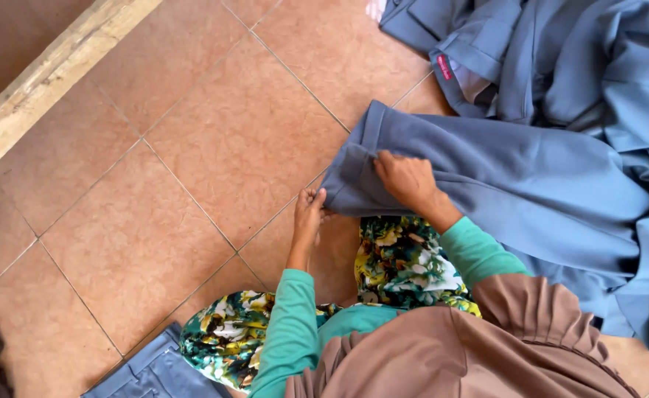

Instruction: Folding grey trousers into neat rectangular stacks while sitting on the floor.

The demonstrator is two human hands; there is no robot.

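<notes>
Tiled floor (155, 184) across frame. Blue-grey garment (531, 184) right half (more heaped upper right). Wooden beam (51, 74) upper left. Right hand (407, 179) pressed flat on hem, centre. Left hand (309, 212) pinching hem corner.

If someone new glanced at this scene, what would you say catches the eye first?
First, the big blue-grey garment spread over the terracotta tile floor, right of centre, with more blue-grey clothing heaped behind it at top right. Next, the two hands at its near end: the right hand presses flat on the cloth, while the left hand pinches its lower corner. A pale wooden beam slants across the top left.
</notes>
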